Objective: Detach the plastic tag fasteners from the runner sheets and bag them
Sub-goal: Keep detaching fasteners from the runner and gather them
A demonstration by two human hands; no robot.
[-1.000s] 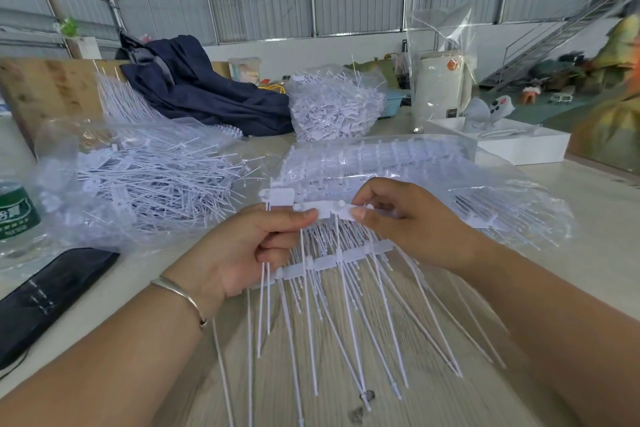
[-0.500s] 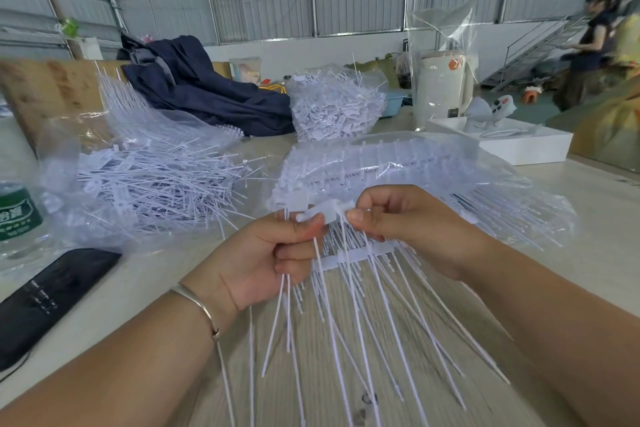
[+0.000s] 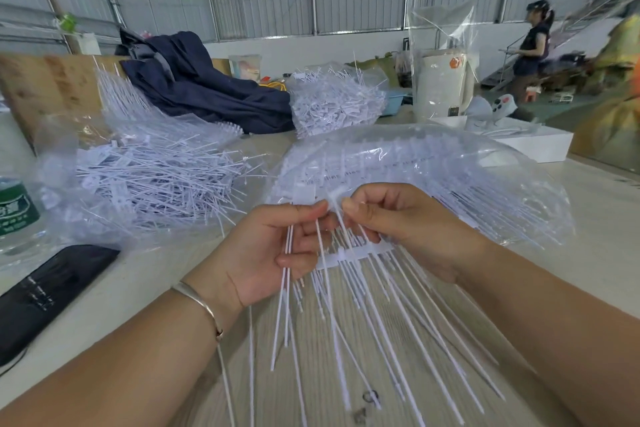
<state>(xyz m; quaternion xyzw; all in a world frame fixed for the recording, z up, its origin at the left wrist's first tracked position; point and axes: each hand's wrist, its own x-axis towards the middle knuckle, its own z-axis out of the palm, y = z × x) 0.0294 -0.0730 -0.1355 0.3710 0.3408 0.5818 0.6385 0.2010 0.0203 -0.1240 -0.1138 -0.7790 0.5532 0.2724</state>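
left hand (image 3: 273, 250): fingers curled round a few loose fasteners (image 3: 287, 288), thumb pinching the top
right hand (image 3: 398, 222): pinching a tag on the runner sheet (image 3: 360, 253), right beside the left hand
counter (image 3: 602, 218): under the runner sheet
phone (image 3: 45, 291): left of the runner sheet
loose-fastener bag (image 3: 149, 177): behind-left
bagged sheets (image 3: 433, 166): right behind the runner sheet
jacket (image 3: 201, 87): far back-left

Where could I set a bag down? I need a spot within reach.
Bare tabletop shows at the right, between the clear bag of runner sheets and the white box. A narrower strip lies between the black case and the left hand. The far left is crowded by the heap of loose fasteners and the water bottle.
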